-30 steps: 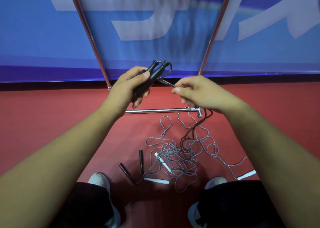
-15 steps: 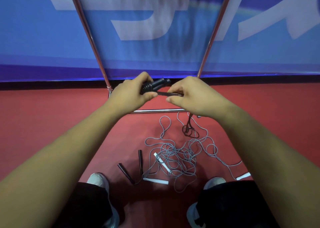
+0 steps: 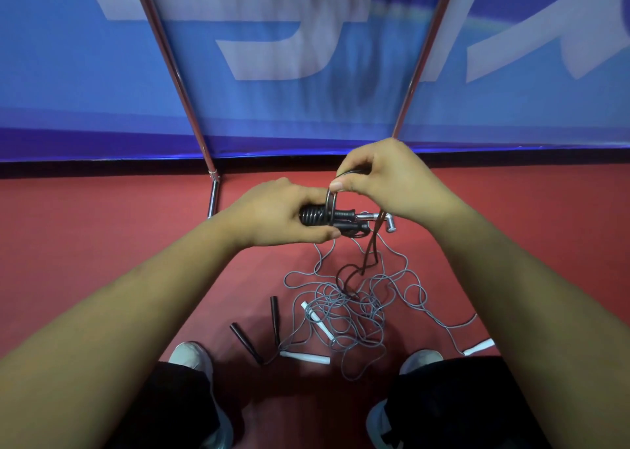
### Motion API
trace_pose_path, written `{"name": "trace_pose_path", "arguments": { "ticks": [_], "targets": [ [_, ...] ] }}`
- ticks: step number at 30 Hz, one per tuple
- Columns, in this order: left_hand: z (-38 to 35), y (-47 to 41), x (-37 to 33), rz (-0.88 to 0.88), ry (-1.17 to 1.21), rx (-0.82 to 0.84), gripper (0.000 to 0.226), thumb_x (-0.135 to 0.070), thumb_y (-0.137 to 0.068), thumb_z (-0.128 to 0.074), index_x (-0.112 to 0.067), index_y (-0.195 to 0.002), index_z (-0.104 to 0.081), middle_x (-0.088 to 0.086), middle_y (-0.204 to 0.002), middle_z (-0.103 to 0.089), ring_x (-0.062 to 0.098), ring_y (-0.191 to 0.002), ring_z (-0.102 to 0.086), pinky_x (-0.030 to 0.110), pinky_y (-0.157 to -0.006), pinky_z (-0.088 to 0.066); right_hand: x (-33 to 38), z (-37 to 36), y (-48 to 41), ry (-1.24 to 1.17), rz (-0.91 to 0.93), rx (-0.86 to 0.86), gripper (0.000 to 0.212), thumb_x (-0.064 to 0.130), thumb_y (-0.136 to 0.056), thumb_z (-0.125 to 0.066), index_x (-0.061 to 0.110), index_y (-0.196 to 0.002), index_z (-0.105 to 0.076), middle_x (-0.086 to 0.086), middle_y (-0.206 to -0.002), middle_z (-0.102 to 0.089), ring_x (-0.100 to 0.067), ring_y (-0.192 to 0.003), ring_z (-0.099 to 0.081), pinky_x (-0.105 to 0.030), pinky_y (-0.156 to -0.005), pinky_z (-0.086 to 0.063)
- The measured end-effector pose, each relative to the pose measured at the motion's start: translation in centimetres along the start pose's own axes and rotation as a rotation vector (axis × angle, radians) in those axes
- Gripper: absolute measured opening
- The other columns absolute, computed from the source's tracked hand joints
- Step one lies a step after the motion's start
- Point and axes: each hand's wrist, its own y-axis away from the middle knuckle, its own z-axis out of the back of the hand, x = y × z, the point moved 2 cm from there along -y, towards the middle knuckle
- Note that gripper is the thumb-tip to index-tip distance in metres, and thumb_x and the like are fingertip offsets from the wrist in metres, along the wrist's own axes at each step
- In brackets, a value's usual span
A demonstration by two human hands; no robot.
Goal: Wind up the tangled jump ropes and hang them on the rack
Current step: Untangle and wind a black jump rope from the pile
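My left hand (image 3: 272, 215) grips the paired black handles (image 3: 346, 219), several turns of black rope (image 3: 372, 246) coiled round them; my right hand (image 3: 388, 179) pinches the next loop just above. The slack drops into the grey tangle (image 3: 351, 312) on the floor (image 3: 102, 244) below, before the rack (image 3: 177, 73). I judge a snag there likely: a hard pull would drag grey cord up or loosen the coils.

Sports hall or gym, seen down at floor level.
A smooth red sports floor (image 3: 102, 244) runs up to a blue banner (image 3: 68, 73) with large white lettering along the wall. The shiny metal poles of a rack (image 3: 174, 73) stand before it, and jump ropes (image 3: 351, 305) with black and white handles lie tangled on the floor.
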Motion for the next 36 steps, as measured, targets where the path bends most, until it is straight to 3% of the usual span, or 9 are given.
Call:
{"name": "trace_pose_path", "arguments": {
  "ticks": [3,8,11,16,22,25,30,34,36],
  "targets": [
    [1.0,0.2,0.3,-0.025,0.303,-0.042,0.026,-0.055,-0.080,-0.067,-0.030,-0.085,-0.062,-0.008,-0.061,-0.050,0.008,-0.055,-0.043,0.026,-0.055,-0.035,-1.2,0.8,-0.2,-0.153,-0.067,-0.005,0.011,0.023,-0.085,-0.077,0.012,-0.081,-0.075,0.004,-0.057,-0.062,-0.004,-0.050,-0.049,-0.017,-0.053,-0.040],
    [1.1,0.6,0.4,0.043,0.639,-0.102,0.016,-0.019,-0.089,-0.073,-0.007,-0.092,-0.063,0.000,-0.061,-0.057,0.009,-0.050,-0.048,0.017,-0.050,-0.038,-2.5,0.6,-0.2,-0.260,-0.115,0.081,0.015,0.014,-0.094,-0.066,0.016,-0.080,-0.071,-0.002,-0.062,-0.063,-0.014,-0.054,-0.054,-0.024,-0.057,-0.048],
    [1.4,0.4,0.4,0.107,0.812,-0.218,0.020,-0.027,-0.087,-0.066,-0.011,-0.098,-0.060,0.008,-0.060,-0.056,0.015,-0.045,-0.040,0.021,-0.043,-0.032,-2.6,0.1,-0.4,-0.318,-0.109,0.099,0.023,0.015,-0.100,-0.056,0.019,-0.081,-0.069,-0.005,-0.065,-0.057,-0.011,-0.055,-0.055,-0.022,-0.060,-0.050],
    [1.9,0.4,0.4,0.126,1.065,-0.232,0.047,-0.030,-0.091,-0.056,-0.036,-0.137,-0.052,0.008,-0.062,-0.053,0.016,-0.044,-0.040,0.023,-0.045,-0.025,-3.0,-1.3,-0.5,-0.294,-0.138,0.176,0.025,0.021,-0.105,-0.047,0.019,-0.097,-0.071,0.002,-0.062,-0.048,-0.015,-0.053,-0.049,-0.027,-0.053,-0.045],
    [2.0,-0.3,1.3,0.171,1.211,-0.326,0.025,-0.044,-0.087,-0.058,-0.028,-0.105,-0.065,0.008,-0.070,-0.052,0.020,-0.062,-0.034,0.033,-0.046,-0.014,-3.0,-1.5,0.0,-0.178,-0.176,0.238,0.031,0.030,-0.104,-0.049,0.011,-0.094,-0.072,0.002,-0.057,-0.048,-0.011,-0.046,-0.043,-0.022,-0.048,-0.040],
    [2.5,-0.2,2.3,0.278,1.149,-0.398,0.022,-0.043,-0.091,-0.057,-0.025,-0.103,-0.061,0.007,-0.068,-0.054,0.020,-0.060,-0.035,0.042,-0.052,-0.012,-3.0,-0.8,-0.1,-0.096,-0.171,0.184,0.023,0.028,-0.101,-0.054,0.015,-0.090,-0.070,0.001,-0.057,-0.049,-0.014,-0.051,-0.047,-0.031,-0.056,-0.046],
    [2.9,0.0,3.5,0.433,0.941,-0.480,0.014,-0.029,-0.097,-0.063,-0.018,-0.104,-0.063,0.007,-0.065,-0.061,0.019,-0.048,-0.040,0.029,-0.051,-0.025,-1.2,-0.1,0.2,-0.013,-0.073,0.148,0.018,0.033,-0.095,-0.062,0.020,-0.086,-0.068,0.008,-0.053,-0.049,-0.006,-0.049,-0.041,-0.026,-0.055,-0.037],
    [2.1,-0.2,4.3,0.464,0.666,-0.386,0.018,-0.028,-0.090,-0.073,-0.022,-0.104,-0.063,0.006,-0.073,-0.069,0.017,-0.044,-0.049,0.024,-0.047,-0.040,0.8,-0.4,0.5,0.150,0.044,0.172,0.013,0.031,-0.090,-0.069,0.019,-0.086,-0.073,0.008,-0.063,-0.057,-0.006,-0.058,-0.048,-0.024,-0.057,-0.037],
    [1.4,-0.3,4.6,0.445,0.366,-0.275,0.029,-0.041,-0.085,-0.075,-0.030,-0.108,-0.060,-0.002,-0.086,-0.071,0.016,-0.062,-0.063,0.029,-0.063,-0.052,1.2,-0.8,0.5,0.207,0.091,0.152,0.014,0.027,-0.091,-0.068,0.016,-0.088,-0.074,0.004,-0.070,-0.062,-0.010,-0.064,-0.052,-0.030,-0.061,-0.040]
  ]
}}
